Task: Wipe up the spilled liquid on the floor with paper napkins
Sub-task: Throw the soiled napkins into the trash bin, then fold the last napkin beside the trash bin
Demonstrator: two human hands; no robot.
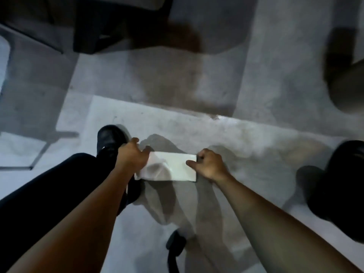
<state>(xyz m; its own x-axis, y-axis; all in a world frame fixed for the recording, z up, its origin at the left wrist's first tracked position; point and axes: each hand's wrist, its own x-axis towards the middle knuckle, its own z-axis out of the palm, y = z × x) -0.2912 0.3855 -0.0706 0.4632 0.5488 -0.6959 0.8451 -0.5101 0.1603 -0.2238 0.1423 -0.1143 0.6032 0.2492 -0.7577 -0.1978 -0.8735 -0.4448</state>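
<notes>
Napkin (pixel 171 168): white, folded to a rectangle, stretched between our two hands above the grey floor (pixel 266 62). Our left hand (pixel 132 156) grips its left end, fingers curled over the edge; that end looks crumpled and partly hidden under the hand. Our right hand (pixel 209 164) pinches the right end, thumb on top, fingers curled behind. We can't tell if the napkin touches the floor or hangs just above it. Wet patch (pixel 218 117) glints on the floor well ahead of the napkin, at the shadow line. Our left leg in dark trousers and black shoe (pixel 110 138) sits just left of the left hand. Another black shoe (pixel 342 180) at the right edge. Dark furniture (pixel 110 26) at top left, blurred. Chair caster (pixel 175 245) below the napkin, near the bottom edge.
</notes>
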